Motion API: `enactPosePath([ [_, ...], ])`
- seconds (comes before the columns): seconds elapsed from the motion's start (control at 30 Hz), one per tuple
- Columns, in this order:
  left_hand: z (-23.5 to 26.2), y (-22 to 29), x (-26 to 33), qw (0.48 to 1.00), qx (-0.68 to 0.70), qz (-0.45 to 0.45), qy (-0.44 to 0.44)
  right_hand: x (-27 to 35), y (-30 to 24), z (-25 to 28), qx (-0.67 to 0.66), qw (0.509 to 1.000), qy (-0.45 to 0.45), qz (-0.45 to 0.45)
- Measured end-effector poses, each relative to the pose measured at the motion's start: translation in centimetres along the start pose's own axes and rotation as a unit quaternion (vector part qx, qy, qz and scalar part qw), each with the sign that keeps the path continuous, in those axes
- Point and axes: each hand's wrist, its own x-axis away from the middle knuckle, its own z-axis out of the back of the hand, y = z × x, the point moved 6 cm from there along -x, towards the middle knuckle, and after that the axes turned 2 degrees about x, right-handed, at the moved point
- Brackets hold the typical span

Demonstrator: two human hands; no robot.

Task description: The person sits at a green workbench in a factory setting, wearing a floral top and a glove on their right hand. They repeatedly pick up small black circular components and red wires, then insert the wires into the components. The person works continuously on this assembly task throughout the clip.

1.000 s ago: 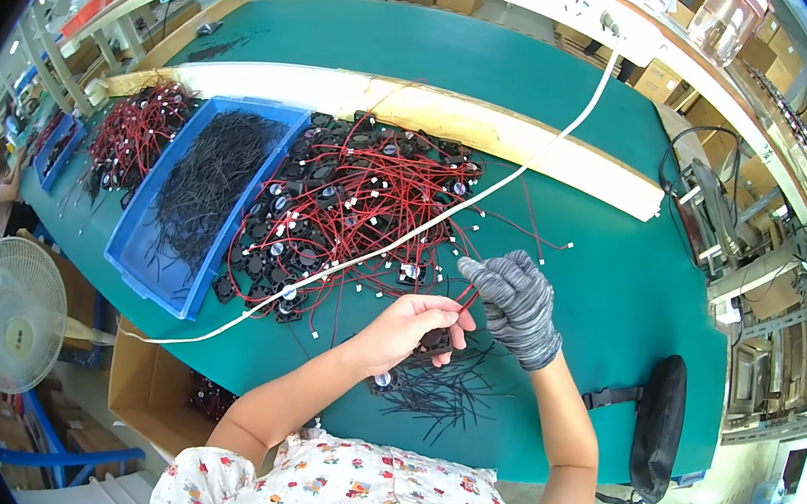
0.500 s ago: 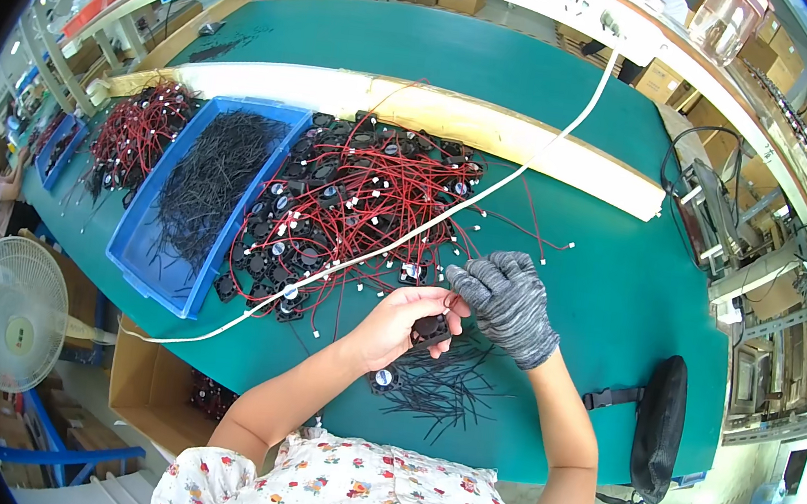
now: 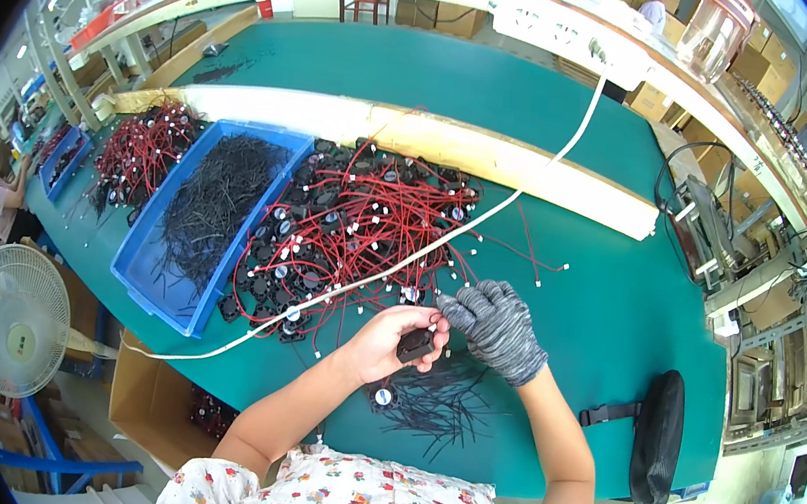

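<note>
My left hand (image 3: 381,345), bare, is closed around a small black cooling fan (image 3: 416,345). My right hand (image 3: 499,333) wears a grey knitted glove. Its thumb and fingertips are pinched together at the fan's upper edge, by my left fingertips; what they pinch is too small to make out. Below the hands, a loose bunch of thin black tubes (image 3: 441,406) lies on the green table. Another small fan with a round white label (image 3: 383,397) rests beside the bunch. Just beyond my hands spreads a heap of black fans with red wires (image 3: 378,214) and white connectors.
A blue tray (image 3: 158,309) of black tubes stands left of the heap, with more red-wired fans (image 3: 142,148) farther left. A white cable (image 3: 394,246) crosses the heap. A black pouch (image 3: 657,445) lies at right. A white fan (image 3: 17,327) and a cardboard box (image 3: 144,392) stand lower left.
The held fan has turned, showing a darker side instead of its open face. Both hands stay close together, slightly farther left in the picture. The whole view has shifted a little.
</note>
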Motion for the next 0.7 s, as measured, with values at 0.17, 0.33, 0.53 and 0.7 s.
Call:
enactPosePath([
  [0.17, 0.9, 0.1, 0.1, 0.999, -0.04, 0.01, 0.035, -0.4, -0.2, -0.3, -0.008, 0.999, -0.038, -0.007],
  [0.33, 0.9, 0.3, 0.0, 0.995, -0.083, 0.016, 0.058, -0.4, -0.3, -0.5, -0.006, 0.999, -0.043, -0.005],
  [0.53, 0.2, 0.5, 0.2, 0.992, -0.12, 0.004, 0.041, -0.1, -0.3, -0.4, 0.007, 1.0, -0.017, 0.011],
  [0.7, 0.2, 0.3, -0.1, 0.998, -0.067, 0.01, 0.008, 0.0, -0.3, -0.3, 0.016, 1.0, -0.021, 0.004],
])
